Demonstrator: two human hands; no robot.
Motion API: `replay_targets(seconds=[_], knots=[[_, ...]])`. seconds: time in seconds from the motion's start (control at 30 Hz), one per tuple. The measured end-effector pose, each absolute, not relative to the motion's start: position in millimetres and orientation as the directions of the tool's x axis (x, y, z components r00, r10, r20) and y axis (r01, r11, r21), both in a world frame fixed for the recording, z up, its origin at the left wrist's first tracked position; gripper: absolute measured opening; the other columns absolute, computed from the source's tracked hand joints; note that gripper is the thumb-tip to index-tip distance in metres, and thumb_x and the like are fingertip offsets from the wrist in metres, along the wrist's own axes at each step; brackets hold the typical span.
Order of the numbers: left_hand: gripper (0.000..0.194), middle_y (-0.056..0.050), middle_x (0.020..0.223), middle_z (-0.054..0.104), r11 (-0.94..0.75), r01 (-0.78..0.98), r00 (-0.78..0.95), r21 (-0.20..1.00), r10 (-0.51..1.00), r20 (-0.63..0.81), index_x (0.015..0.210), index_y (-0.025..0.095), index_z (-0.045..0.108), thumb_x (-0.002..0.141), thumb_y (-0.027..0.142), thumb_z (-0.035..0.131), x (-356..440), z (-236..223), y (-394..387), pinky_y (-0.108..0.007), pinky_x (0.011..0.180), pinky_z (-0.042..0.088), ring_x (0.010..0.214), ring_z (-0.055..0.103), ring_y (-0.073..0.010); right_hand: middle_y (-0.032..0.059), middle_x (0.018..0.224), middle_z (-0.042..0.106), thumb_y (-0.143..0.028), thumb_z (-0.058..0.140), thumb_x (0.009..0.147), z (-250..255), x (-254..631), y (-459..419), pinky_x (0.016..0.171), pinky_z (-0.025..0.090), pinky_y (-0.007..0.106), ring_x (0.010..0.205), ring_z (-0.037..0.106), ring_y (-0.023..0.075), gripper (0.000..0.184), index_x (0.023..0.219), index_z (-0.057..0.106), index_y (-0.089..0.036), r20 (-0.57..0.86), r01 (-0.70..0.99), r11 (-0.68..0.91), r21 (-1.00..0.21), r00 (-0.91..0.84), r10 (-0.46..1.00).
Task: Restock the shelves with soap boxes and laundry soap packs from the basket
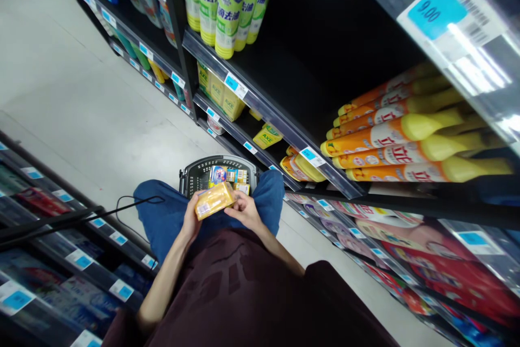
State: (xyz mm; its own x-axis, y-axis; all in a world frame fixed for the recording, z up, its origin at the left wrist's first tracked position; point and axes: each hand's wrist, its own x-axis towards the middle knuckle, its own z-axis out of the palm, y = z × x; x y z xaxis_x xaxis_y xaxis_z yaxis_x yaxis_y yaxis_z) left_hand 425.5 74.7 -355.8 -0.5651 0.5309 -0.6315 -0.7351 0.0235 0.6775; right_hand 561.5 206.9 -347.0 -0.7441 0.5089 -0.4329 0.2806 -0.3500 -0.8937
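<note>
I hold a yellow rectangular pack (214, 200) with a white label in both hands, over my lap. My left hand (190, 220) grips its left end with the fingers curled under it. My right hand (244, 210) pinches its right end. Just beyond the pack stands a dark shopping basket (190, 176) on the floor between my knees, with a blue-and-white pack and several yellow boxes (233, 176) inside.
A black shelf unit on the right carries green-yellow bottles (221, 0), yellow boxes (221, 95), lying orange-yellow bottles (406, 141) and red packs (439, 266). Another shelf with blue price tags (81, 260) runs along the left. Pale floor (81, 92) lies between them.
</note>
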Motion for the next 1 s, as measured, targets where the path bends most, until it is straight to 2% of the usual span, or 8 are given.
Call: replay_targets(seconds=[0.07,0.17,0.27,0.4,0.5,0.6,0.8,1.0], knots=[[0.048,-0.008,0.098,0.077,-0.025,-0.829,-0.486,0.558,0.527,-0.697,0.107,0.016,0.065,0.082,0.057,0.061,426,-348,77,-0.039,0.082,0.057,0.091,0.073,-0.0271,-0.0089,0.060,0.055,-0.036,0.090,0.064,-342,561,209,0.052,0.041,0.022,0.051,0.049,0.0091,0.054,0.109,0.064,-0.020,-0.353,0.273,-0.224,-0.936,-0.740,0.573],[0.050,-0.011,0.102,0.078,-0.019,-0.902,-0.363,0.431,0.575,-0.734,0.114,0.015,0.066,0.088,0.055,0.054,428,-339,77,-0.042,0.080,0.059,0.093,0.074,-0.0293,0.0044,0.108,0.069,-0.036,0.094,0.058,-334,555,216,0.079,0.053,0.030,0.095,0.066,0.0212,0.078,0.126,0.058,-0.024,-0.252,0.213,-0.135,-0.968,-0.794,0.553],[0.051,-0.012,0.104,0.078,0.032,-0.934,-0.255,0.357,0.639,-0.725,0.119,0.015,0.065,0.092,0.055,0.049,433,-338,76,-0.040,0.073,0.060,0.086,0.074,-0.0273,0.0092,0.139,0.057,-0.041,0.092,0.059,-327,548,221,0.105,0.047,0.039,0.127,0.055,0.0283,0.093,0.140,0.048,-0.027,-0.226,0.154,-0.192,-0.969,-0.868,0.442],[0.051,-0.013,0.103,0.077,0.093,-0.964,-0.104,0.249,0.731,-0.674,0.118,0.016,0.067,0.094,0.058,0.049,447,-343,73,-0.038,0.070,0.060,0.075,0.073,-0.0233,0.0065,0.121,0.066,-0.056,0.081,0.071,-327,542,223,0.097,0.050,0.038,0.112,0.062,0.0264,0.071,0.130,0.056,-0.025,-0.252,0.149,-0.239,-0.959,-0.835,0.489],[0.049,-0.013,0.114,0.075,0.138,-0.967,-0.011,0.212,0.816,-0.578,0.122,0.019,0.066,0.093,0.057,0.057,463,-346,71,-0.044,0.084,0.059,0.094,0.074,-0.0274,0.0048,0.110,0.068,-0.065,0.058,0.089,-329,541,230,0.090,0.050,0.035,0.100,0.064,0.0236,0.049,0.119,0.064,-0.026,-0.249,0.166,-0.196,-0.967,-0.791,0.559],[0.048,-0.012,0.128,0.070,0.159,-0.965,0.038,0.209,0.871,-0.489,0.125,0.022,0.065,0.085,0.046,0.073,482,-348,71,-0.048,0.100,0.054,0.117,0.067,-0.0306,0.0038,0.102,0.069,-0.061,0.040,0.100,-325,542,246,0.087,0.049,0.034,0.094,0.063,0.0217,0.046,0.107,0.070,-0.026,-0.252,0.227,-0.108,-0.968,-0.849,0.464],[0.059,-0.010,0.134,0.067,0.112,-0.968,-0.006,0.223,0.882,-0.471,0.129,0.023,0.064,0.075,0.036,0.086,513,-352,76,-0.049,0.118,0.038,0.133,0.056,-0.0317,0.0004,0.091,0.071,-0.051,0.048,0.100,-312,543,274,0.082,0.048,0.032,0.084,0.063,0.0185,0.037,0.096,0.074,-0.025,-0.316,0.317,-0.011,-0.948,-0.942,0.116],[0.071,-0.008,0.139,0.064,0.098,-0.971,-0.018,0.219,0.880,-0.475,0.140,0.028,0.055,0.076,0.031,0.086,517,-357,73,-0.048,0.119,0.037,0.135,0.054,-0.0304,0.0017,0.093,0.074,-0.052,0.057,0.096,-307,545,272,0.081,0.051,0.033,0.084,0.066,0.0204,0.033,0.098,0.076,-0.025,-0.314,0.302,-0.104,-0.948,-0.941,0.127]])
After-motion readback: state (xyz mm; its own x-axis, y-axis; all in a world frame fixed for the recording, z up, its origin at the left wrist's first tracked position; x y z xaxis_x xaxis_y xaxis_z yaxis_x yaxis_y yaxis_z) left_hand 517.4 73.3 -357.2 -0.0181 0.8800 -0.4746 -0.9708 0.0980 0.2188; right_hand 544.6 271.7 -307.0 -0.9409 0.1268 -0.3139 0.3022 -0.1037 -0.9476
